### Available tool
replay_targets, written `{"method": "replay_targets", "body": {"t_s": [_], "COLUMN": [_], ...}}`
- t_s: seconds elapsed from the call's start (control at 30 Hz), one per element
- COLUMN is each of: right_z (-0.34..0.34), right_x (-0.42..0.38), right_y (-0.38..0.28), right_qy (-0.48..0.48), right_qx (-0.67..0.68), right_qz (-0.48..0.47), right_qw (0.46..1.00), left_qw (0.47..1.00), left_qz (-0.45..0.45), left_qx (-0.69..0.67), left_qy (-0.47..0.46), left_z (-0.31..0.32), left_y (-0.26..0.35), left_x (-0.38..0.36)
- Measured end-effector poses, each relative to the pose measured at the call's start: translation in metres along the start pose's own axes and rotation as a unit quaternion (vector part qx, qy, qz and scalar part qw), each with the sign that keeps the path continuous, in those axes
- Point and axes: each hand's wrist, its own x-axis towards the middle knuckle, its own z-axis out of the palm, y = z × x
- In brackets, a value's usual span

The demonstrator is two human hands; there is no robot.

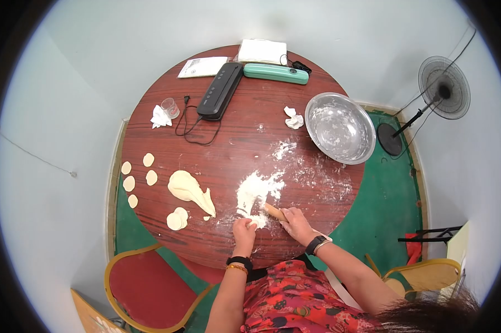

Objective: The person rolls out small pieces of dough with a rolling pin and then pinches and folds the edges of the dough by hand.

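Gripping wooden rolling pin [274, 211] in right hand [297, 225], with fingers wrapped round near end and far end angled forward-left over flour [256, 190]. Pinching small dough piece [254, 223] in left hand [243, 234], with fingers closed on it, mostly hidden by them, at near edge of flour, just left of rolling pin. Wearing dark band and beaded bracelet on left wrist, dark watch [316, 244] on right. Working at near side of round reddish-brown desk [206, 161]. Left of flour: big dough lump [185, 186], with tail stretched toward left hand and dough scrap [206, 218] just beside tail tip. Nearer and further left: overlapping pile of dough rounds [175, 221]. At far left edge: five loose dough rounds [152, 177], lying apart. At right edge: big metal bowl [339, 126], upright, with white smears inside. Just left of bowl: crumpled tissue [294, 118]. Scattered between bowl and hands: thin white dusting. Toward back: black machine [221, 91] with cord looped on desk, touching or just beside green machine [275, 73] (can't tell which), plus white packet [203, 67] and white stack [263, 51] behind. Left of cord: clear glass [171, 107], with second tissue [160, 117] beside it. Off desk: standing fan [443, 87] at right, red chair [150, 288] at near left
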Motion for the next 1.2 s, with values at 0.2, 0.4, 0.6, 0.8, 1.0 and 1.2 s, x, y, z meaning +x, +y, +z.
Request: {"method": "replay_targets", "body": {"t_s": [0.2,0.4,0.6,0.8,1.0,1.2], "right_z": [0.004,0.013,0.026,0.044,0.041,0.038], "right_x": [-0.004,-0.005,-0.01,-0.014,-0.025,-0.038], "right_y": [-0.006,-0.024,-0.029,-0.038,-0.046,-0.039], "right_qy": [0.0,-0.031,-0.076,-0.102,-0.09,-0.037], "right_qx": [0.024,0.04,0.034,0.017,-0.057,-0.145], "right_qz": [-0.029,-0.053,-0.101,-0.136,-0.121,-0.079], "right_qw": [0.999,0.997,0.991,0.985,0.987,0.986], "left_qw": [0.985,0.925,0.963,0.992,0.995,0.994], "left_qz": [-0.157,-0.33,-0.233,-0.071,-0.065,-0.08], "left_qx": [-0.067,-0.187,-0.121,-0.094,-0.07,-0.052], "left_qy": [0.009,-0.009,0.053,0.041,-0.023,-0.057], "left_z": [-0.012,-0.03,-0.046,-0.055,-0.058,-0.045], "left_y": [-0.006,-0.002,0.004,0.005,-0.017,-0.03], "left_x": [-0.017,-0.038,-0.041,-0.041,-0.039,-0.017]}}
